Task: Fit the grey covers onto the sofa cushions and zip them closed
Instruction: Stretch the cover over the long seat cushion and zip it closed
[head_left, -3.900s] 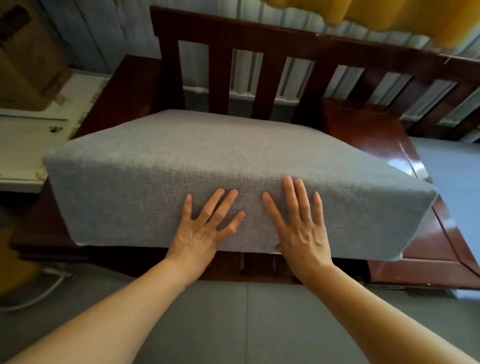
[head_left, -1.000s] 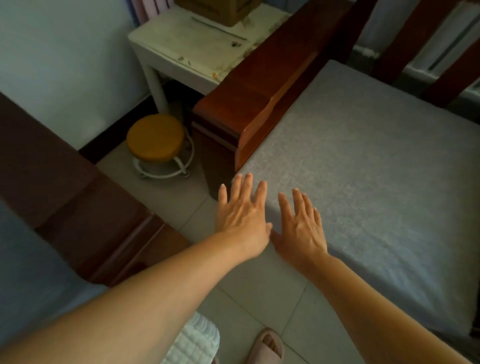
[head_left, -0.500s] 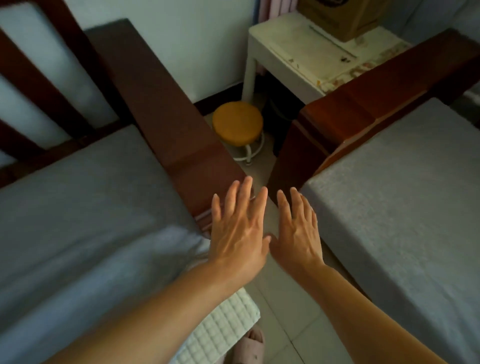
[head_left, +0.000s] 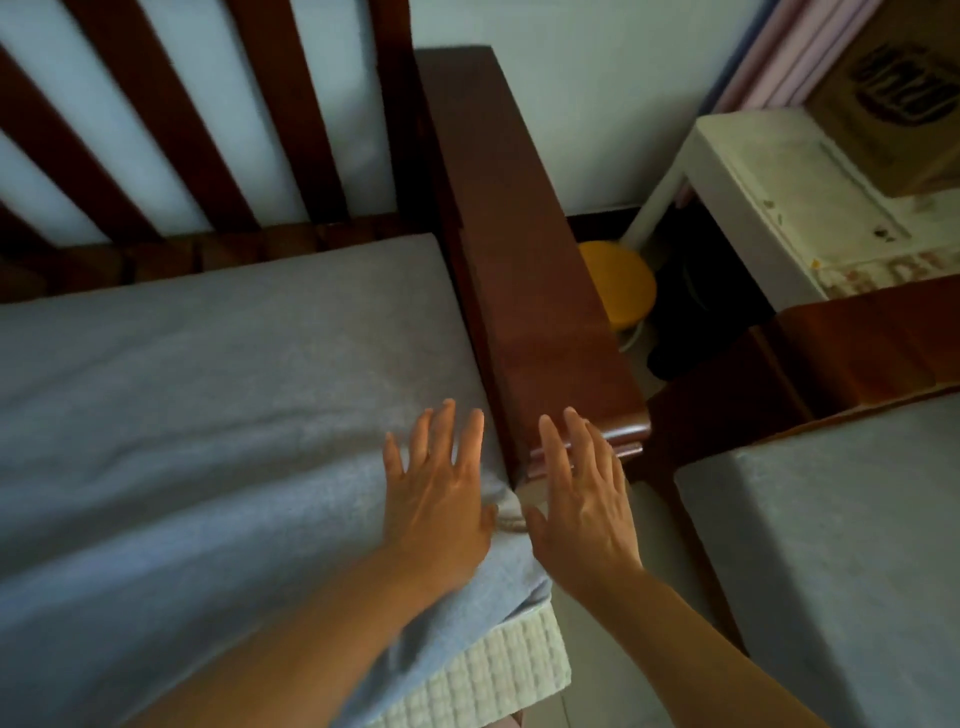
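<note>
The wooden sofa frame (head_left: 524, 270) takes up most of the view, with its slatted back at the top and one broad armrest running down the middle. On its seat a grey cover (head_left: 208, 415) is seen lying loosely over a cushion, rumpled into long folds, while a white quilted cushion (head_left: 498, 670) shows bare at the near corner, so the cover is judged not yet pulled fully on. A second cushion (head_left: 831, 561), already smooth in grey, is seen on the neighbouring seat at the right. The step in hand is taken to be the start of work on the uncovered cushion. The left hand (head_left: 441, 499) is held flat over the cover's near corner, fingers (head_left: 470, 436) straight and spread; contact cannot be told. The right hand (head_left: 582, 499) hovers beside the armrest end, fingers spread, nothing held. Next, the loose cover edge would need to be gripped and drawn over the exposed corner, and the zip, not visible here, found.
</note>
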